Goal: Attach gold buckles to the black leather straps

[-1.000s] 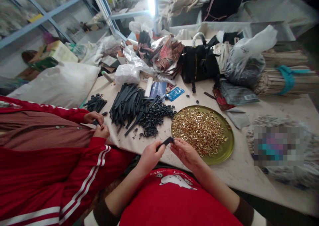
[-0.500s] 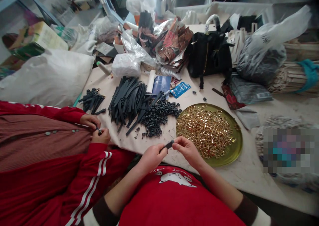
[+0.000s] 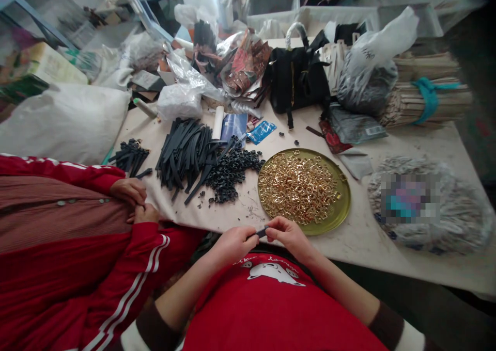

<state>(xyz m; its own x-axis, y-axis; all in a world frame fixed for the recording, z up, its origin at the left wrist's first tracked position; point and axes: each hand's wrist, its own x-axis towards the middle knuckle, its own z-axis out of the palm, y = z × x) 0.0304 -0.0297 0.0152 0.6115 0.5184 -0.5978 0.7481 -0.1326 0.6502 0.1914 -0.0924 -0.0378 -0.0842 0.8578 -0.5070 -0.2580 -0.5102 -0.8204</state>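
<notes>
Between my two hands, in front of my chest at the table's near edge, is a short black strap [image 3: 261, 233]. My left hand [image 3: 238, 242] is closed on its left end, and the fingers of my right hand [image 3: 284, 235] pinch its right end. Just beyond my right hand lies a round gold-coloured tray [image 3: 341, 214] heaped with small golden buckles [image 3: 300, 186]. Ahead of my left hand are a pile of small black loops [image 3: 228, 178] and a bundle of flat black straps [image 3: 182, 152]. Whatever the fingertips cover on the strap is hidden.
A co-worker's hands [image 3: 135, 201] meet at the table edge on my left, near a small heap of black straps [image 3: 129, 157]. A black handbag [image 3: 298, 80], plastic bags [image 3: 368, 67] and scraps fill the back. A bulging clear bag [image 3: 430, 232] lies right.
My view has swung to the right, so the table's things sit further left. Both my hands keep hold of the strap, now slightly lower. The co-worker's hands have come closer together.
</notes>
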